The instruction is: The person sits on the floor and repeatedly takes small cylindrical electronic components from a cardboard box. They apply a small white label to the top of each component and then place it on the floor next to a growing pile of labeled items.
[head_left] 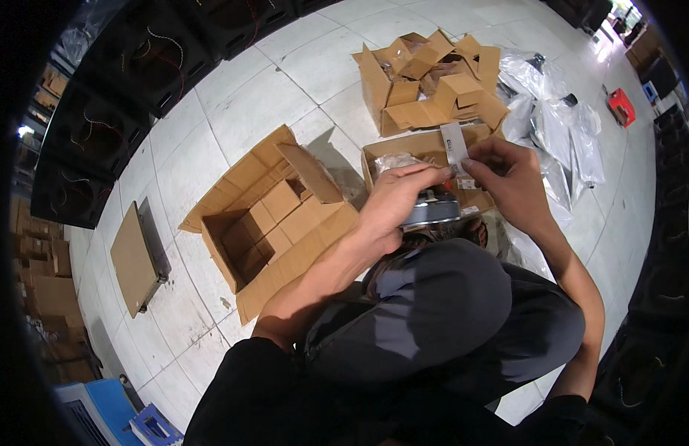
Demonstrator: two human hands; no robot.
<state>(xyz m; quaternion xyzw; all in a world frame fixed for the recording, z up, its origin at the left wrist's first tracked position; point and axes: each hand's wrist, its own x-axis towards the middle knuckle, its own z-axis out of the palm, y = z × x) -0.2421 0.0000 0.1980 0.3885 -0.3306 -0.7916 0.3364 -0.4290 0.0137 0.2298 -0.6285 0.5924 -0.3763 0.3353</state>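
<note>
While right fingers (484, 172) pinch a label (454, 143), cartons (300, 239) gape.

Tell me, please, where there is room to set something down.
Bare tiles lie between the left cabinets and the open carton, and between that carton and the board. Another lies between the bags and the right cabinets. Around the right hand it is crowded: small box, torn carton, bags.

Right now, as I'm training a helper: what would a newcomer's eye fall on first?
At centre, the left hand holds a grey metallic part and the right hand pinches a white strip. Left of them gapes an open cardboard box; a bright red object lies upper right.
</note>
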